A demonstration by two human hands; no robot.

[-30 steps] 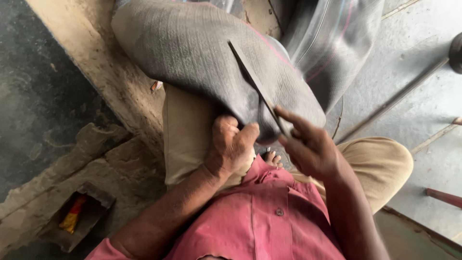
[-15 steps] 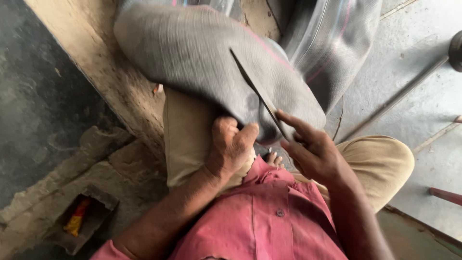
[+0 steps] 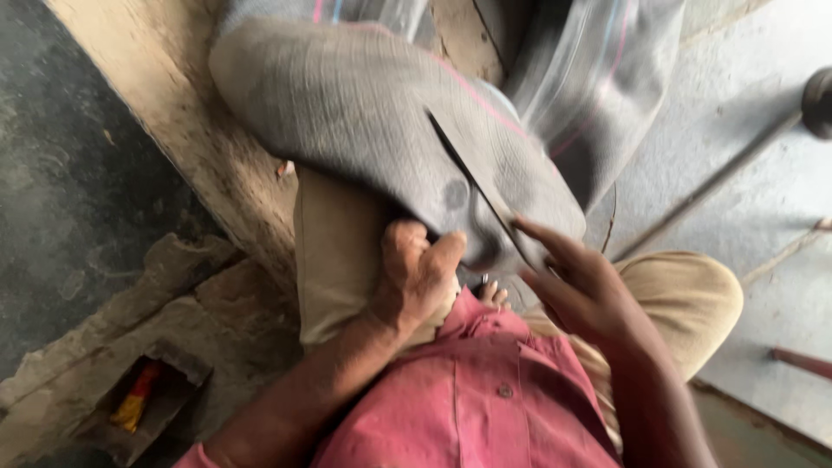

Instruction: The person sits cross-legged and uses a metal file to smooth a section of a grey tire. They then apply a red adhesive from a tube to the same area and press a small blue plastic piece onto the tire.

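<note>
L hand (image 3: 416, 277) grips edge of grey tyre (image 3: 364, 121) on lap; R hand (image 3: 582, 290) holds knife (image 3: 472, 178) w/ blade against tyre.

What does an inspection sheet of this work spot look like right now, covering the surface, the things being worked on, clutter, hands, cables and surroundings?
Surface: pale concrete floor on the right, a worn stone ledge on the left.
Job's things: a grey tyre lies across the person's lap; a thin dark blade rests on it.
Clutter: a red and yellow tool sits in a small hollow in the ground.
Hands: left hand grips the tyre's lower edge; right hand holds the blade's near end against the tyre.
Cables: nothing seen.
Surroundings: dark ground at far left, a dark round object at the right edge, partly cut off.
</note>
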